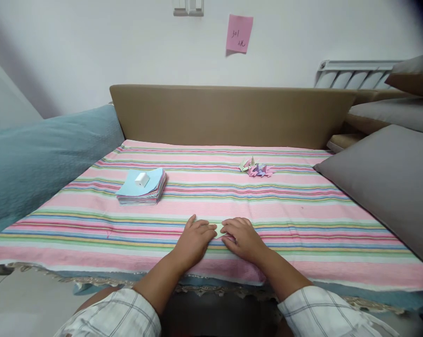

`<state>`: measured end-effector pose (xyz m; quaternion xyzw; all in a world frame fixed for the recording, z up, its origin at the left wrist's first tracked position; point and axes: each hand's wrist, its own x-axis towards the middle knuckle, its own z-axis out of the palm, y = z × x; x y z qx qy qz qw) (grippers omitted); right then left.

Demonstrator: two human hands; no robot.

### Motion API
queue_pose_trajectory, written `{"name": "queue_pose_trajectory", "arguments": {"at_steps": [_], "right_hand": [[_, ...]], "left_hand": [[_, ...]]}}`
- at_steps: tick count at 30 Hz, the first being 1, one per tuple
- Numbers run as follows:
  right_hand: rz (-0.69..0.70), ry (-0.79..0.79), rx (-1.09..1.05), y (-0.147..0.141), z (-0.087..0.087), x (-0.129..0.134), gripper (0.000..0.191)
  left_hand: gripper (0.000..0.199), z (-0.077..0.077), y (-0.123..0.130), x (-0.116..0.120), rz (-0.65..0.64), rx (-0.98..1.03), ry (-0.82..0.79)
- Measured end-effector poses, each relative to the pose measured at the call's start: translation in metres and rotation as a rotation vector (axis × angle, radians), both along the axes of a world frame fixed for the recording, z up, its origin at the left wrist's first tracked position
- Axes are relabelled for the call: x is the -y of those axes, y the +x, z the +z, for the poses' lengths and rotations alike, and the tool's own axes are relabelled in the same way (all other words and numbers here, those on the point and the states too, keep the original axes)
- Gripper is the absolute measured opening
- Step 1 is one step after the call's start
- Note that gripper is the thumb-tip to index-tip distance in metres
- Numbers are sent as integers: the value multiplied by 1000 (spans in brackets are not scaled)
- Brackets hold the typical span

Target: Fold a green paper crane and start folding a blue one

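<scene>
A small piece of light green folded paper [218,230] lies on the striped cloth between my two hands, mostly covered by fingers. My left hand [196,238] holds down its left end, with one finger raised away from the others. At its right end, my right hand [242,238] has curled fingers and thumb closed on the paper. Farther back to the left is a stack of coloured paper sheets [141,193], light blue on top, with a small white block [142,179] resting on it. Several folded paper cranes [257,169] in pink, purple and pale green sit grouped at the back right.
The pink striped cloth [211,182] covers a sofa seat. Behind it rises a brown backrest [232,114]. A blue-covered armrest [50,150] borders the left; grey cushions [387,173] lean in from the right. A pink note [239,33] is stuck to the wall.
</scene>
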<state>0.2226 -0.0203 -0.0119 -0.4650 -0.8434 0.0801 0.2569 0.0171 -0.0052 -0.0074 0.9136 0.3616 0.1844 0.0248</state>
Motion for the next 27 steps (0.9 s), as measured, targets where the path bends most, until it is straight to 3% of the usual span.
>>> {"name": "queue_pose_trajectory", "arguments": {"at_steps": [8, 16, 27], "right_hand": [[-3, 48, 64, -8, -2, 0, 8], [35, 1, -17, -10, -8, -7, 10], [-29, -70, -103, -12, -7, -9, 9]], "left_hand": [[18, 6, 1, -2, -5, 86, -115], [3, 0, 2, -8, -5, 158, -82], [14, -3, 1, -12, 71, 251, -103]]}}
